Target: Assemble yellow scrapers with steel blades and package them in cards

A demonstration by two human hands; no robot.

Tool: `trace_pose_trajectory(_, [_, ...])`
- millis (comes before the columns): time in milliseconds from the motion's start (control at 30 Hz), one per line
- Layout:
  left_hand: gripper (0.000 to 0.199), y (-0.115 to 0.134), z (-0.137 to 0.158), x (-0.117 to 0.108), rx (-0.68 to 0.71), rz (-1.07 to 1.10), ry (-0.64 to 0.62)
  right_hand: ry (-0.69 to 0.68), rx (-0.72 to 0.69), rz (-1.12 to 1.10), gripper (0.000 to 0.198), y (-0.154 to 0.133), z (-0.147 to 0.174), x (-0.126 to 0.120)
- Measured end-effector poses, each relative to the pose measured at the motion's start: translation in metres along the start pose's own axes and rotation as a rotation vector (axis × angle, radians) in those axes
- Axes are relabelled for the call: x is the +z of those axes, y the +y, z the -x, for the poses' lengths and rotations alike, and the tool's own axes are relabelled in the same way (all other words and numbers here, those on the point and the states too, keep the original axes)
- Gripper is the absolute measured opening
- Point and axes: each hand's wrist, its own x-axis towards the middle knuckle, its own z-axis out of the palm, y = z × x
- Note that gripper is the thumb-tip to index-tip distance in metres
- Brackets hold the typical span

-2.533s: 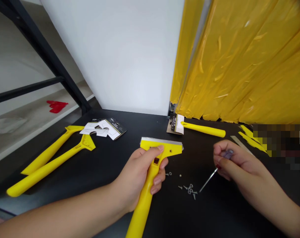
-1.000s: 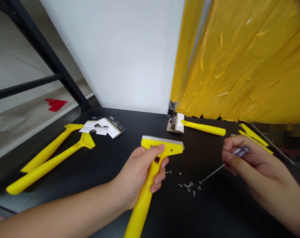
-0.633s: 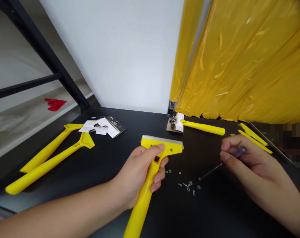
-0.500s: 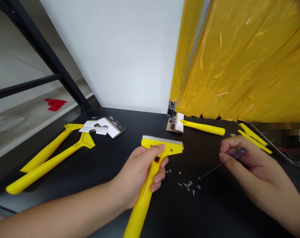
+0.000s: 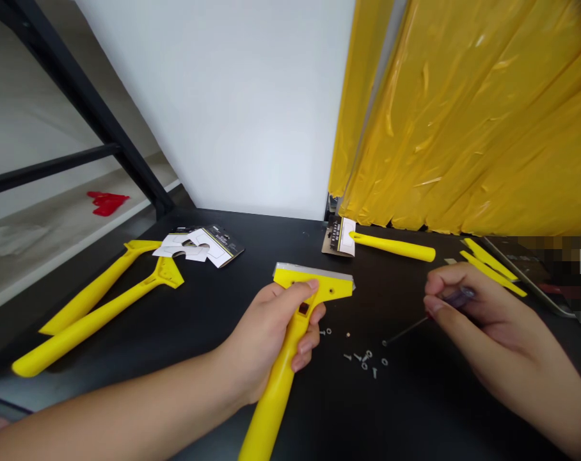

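A person's left hand (image 5: 266,339) holds a yellow scraper (image 5: 277,384) while the right hand (image 5: 477,326) grips a screwdriver (image 5: 461,296).
The left hand wraps the scraper's neck, thumb pressed on its head, blade edge facing away. The screwdriver slants down from the right hand, its tip at a nut (image 5: 384,343) on the black bench (image 5: 405,416). Loose screws (image 5: 375,372) lie between the hands; left of the left hand, two yellow handles (image 5: 98,323) rest near cardboard cards (image 5: 218,256).

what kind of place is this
Probably a workbench or small workshop corner: a black tabletop with loose screws, yellow tool handles, and what looks like a screwdriver in the right hand.
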Motion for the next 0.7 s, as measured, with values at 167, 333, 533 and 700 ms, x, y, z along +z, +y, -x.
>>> trace_pose_trajectory(167, [0.04, 0.0008, 0.001, -0.0001, -0.005, 0.01, 0.003, -0.054, -0.15, 0.099, 0.014, 0.0093, 0.008, -0.0051])
trace_pose_trajectory(333, [0.04, 0.001, 0.0006, -0.0003, -0.002, 0.009, -0.002, -0.05, -0.223, 0.133, 0.008, 0.0102, 0.0055, -0.0066])
trace_pose_trajectory(533, [0.04, 0.0012, 0.0006, 0.0003, -0.012, 0.005, 0.011, -0.033, -0.291, 0.177, 0.006, 0.0095, 0.0011, -0.0049])
trace_pose_trajectory(700, [0.041, 0.0006, 0.0, 0.0006, -0.016, 0.006, 0.015, -0.032, -0.336, 0.21, 0.003, 0.0091, 0.003, -0.0071])
